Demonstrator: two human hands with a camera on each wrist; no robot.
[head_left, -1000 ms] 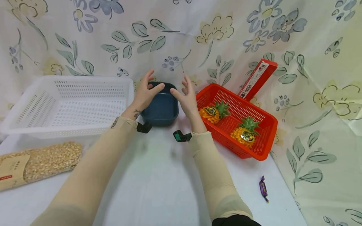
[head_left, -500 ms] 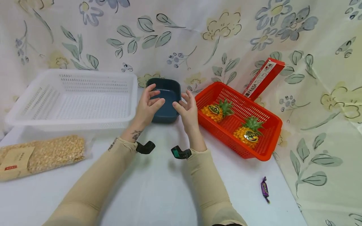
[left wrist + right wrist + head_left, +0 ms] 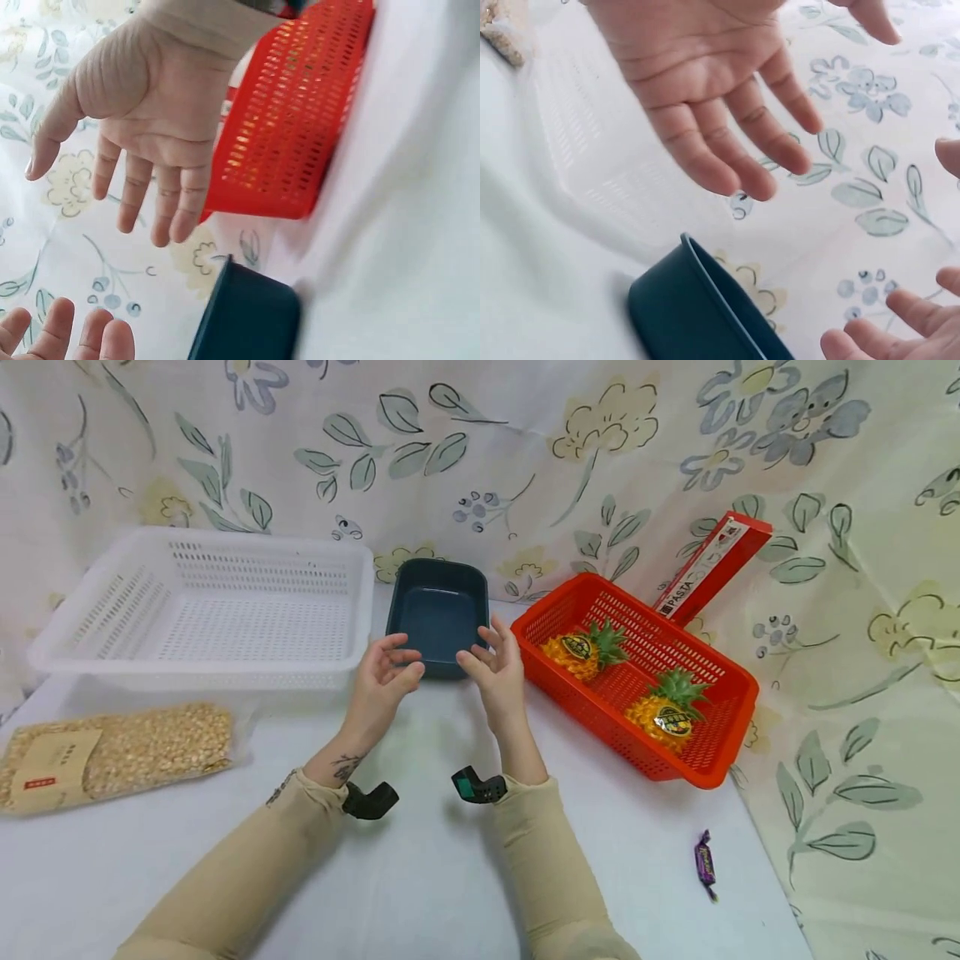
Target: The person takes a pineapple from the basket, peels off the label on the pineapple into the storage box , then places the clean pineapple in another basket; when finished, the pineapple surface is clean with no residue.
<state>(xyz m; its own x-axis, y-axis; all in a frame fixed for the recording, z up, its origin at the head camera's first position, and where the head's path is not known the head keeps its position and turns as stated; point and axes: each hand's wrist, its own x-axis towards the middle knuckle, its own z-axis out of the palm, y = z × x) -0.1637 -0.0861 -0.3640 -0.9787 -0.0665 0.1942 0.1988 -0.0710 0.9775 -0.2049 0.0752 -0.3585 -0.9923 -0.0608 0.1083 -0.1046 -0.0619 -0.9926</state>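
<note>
A dark blue rectangular dish [image 3: 438, 610] stands at the back middle of the table, with nothing in it. My left hand [image 3: 381, 685] is at its near left corner, fingers relaxed and holding nothing. Opposite it, my right hand [image 3: 497, 675] hangs by the near right corner, palm turned inward and fingers loosely bent. Both palms face each other across a gap. In the left wrist view, the right hand [image 3: 154, 112] shows an empty palm above the dish [image 3: 251, 315]. The right wrist view shows the left hand's [image 3: 712, 90] bare palm too.
A white perforated basket [image 3: 202, 678] stands at left, with a bag of corn kernels [image 3: 127, 752] before it. At right, a red basket [image 3: 585, 718] holds two toy pineapples [image 3: 663, 714]; a red pasta box [image 3: 712, 568] leans behind it. A purple wrapped candy [image 3: 705, 864] lies front right.
Both hands have drawn back from over the dish toward the person, the left one more. The dish stays at the back, and the head view has shifted slightly.
</note>
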